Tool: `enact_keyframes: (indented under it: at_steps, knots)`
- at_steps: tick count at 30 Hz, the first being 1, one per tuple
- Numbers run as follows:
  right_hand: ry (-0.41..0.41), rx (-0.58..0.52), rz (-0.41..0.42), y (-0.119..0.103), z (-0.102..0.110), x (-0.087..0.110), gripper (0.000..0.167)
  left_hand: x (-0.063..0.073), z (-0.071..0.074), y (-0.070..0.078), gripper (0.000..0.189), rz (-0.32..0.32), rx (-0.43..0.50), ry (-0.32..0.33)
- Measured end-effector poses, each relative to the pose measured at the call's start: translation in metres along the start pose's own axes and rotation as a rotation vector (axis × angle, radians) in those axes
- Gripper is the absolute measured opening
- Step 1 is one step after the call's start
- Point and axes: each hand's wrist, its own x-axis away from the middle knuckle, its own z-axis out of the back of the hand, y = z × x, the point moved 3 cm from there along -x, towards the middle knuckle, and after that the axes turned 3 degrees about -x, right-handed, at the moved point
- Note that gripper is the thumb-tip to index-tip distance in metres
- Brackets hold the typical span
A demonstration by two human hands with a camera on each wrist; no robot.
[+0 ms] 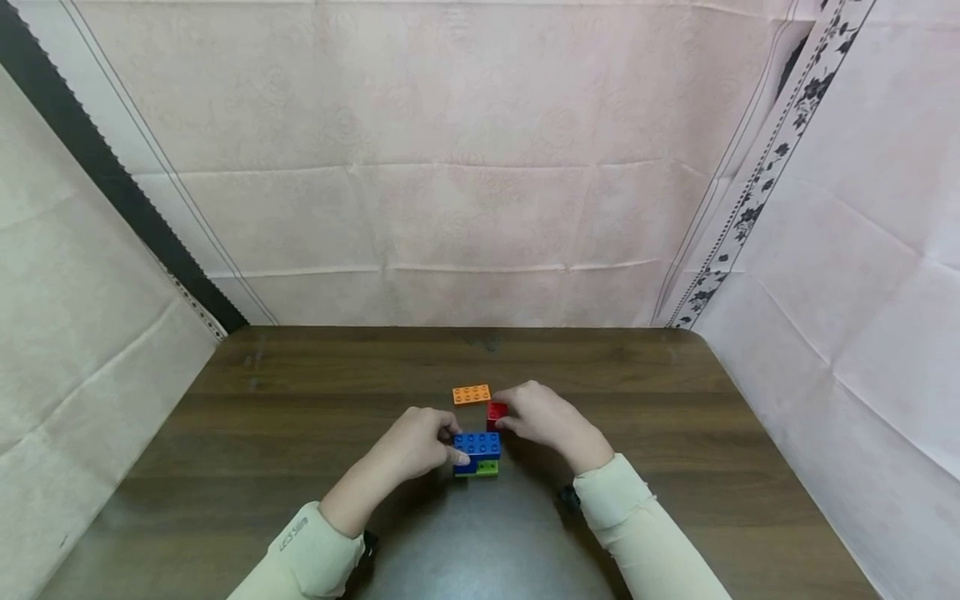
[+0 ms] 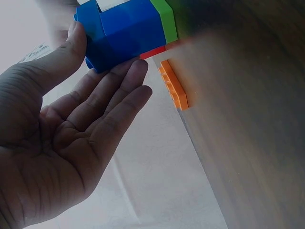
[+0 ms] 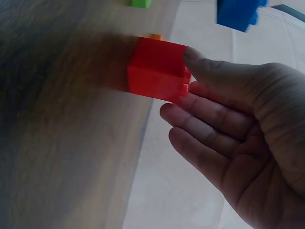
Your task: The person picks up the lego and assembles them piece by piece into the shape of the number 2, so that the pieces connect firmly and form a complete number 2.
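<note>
My left hand (image 1: 420, 442) grips a small stack of building bricks, its thumb on the near side and fingers at the left and back. On top is a blue brick (image 1: 480, 443) with studs upward; a second blue piece shows below it at left, above a light green brick (image 1: 487, 468) at the base. My right hand (image 1: 543, 417) pinches a red brick (image 3: 157, 69) between thumb and fingers, just behind the stack's right end. The right wrist view shows the red brick's studs toward the palm and its plain underside near the wooden surface.
An orange studded plate (image 1: 471, 394) lies flat on the wooden table (image 1: 300, 417), behind the stack and left of the red brick. Pale cloth (image 1: 465, 208) hangs along the table's far edge, with more cloth at both sides.
</note>
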Motion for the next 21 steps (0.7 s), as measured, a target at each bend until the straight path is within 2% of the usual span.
enact_keyframes:
  at_steps: [3,9,21]
  knots:
    - [-0.023,0.025,-0.021,0.002,-0.006,-0.003,0.033,0.0,-0.001,0.0,0.029,0.002,0.004,-0.001]
    - [-0.029,-0.003,-0.066,0.002,-0.01,-0.005,0.034,-0.001,0.0,0.0,0.03,0.0,0.005,0.003]
    - [-0.046,-0.06,-0.078,0.004,-0.014,-0.004,0.033,0.0,0.001,-0.001,0.029,-0.002,0.025,-0.005]
